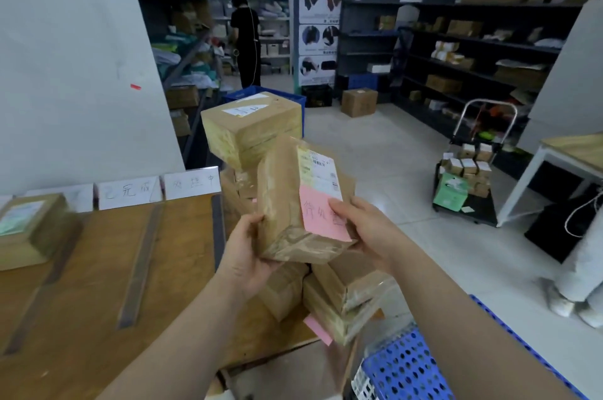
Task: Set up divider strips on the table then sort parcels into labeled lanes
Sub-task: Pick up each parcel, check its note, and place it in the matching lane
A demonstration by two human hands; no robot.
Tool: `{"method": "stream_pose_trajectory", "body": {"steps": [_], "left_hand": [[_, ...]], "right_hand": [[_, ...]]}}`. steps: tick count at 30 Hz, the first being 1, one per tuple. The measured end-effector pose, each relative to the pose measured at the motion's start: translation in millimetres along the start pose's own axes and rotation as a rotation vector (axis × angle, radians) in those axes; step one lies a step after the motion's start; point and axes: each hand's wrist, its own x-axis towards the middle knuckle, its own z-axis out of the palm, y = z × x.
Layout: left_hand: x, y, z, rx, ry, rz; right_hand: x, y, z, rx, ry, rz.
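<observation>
In the head view, the person holds one brown parcel (pixel 290 203) in the air with both hands, just past the right edge of the wooden table (pixel 98 285). The parcel stands almost upright and touches nothing else. It has a white shipping label on its upper part and a pink note (pixel 323 220) with handwriting below that.

The left hand (pixel 246 256) grips the lower left corner of the parcel: the thumb lies on the front side and the fingers are curled behind it. The right hand (pixel 365 230) grips the right side: the thumb presses on the pink note and the other fingers are wrapped around the back, so I cannot see them fully.

On the table, two dark divider strips (pixel 140 265) lie flat and run from the far edge toward the near edge, dividing it into lanes. White label cards (pixel 129 192) stand along the far edge of the table, one at the head of each lane. In the leftmost lane one boxed parcel (pixel 29 230) rests on the table.

Beside the right edge of the table, a pile of brown parcels (pixel 251 128) is stacked, and some of them lie below the hands. A blue perforated crate (pixel 404 367) is near the right of this pile. Far behind the table, another person (pixel 244 37) stands at the shelves.
</observation>
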Motion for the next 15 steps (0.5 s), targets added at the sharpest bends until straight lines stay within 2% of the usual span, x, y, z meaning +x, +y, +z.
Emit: {"method": "stream_pose_trajectory", "body": {"steps": [6,11,15], "left_hand": [[-3,-2,-8,0.358,0.085,0.233],[-7,-3,-11,0.54,0.016,0.268],[-19,3,-17,0.562,0.055,0.227]], "right_hand": [[-5,-3,6,-0.1,-0.013,-0.074],[-5,-1,13,-0.094,-0.022,-0.076],[2,-1,28,-0.067,-0.038,-0.072]]}}
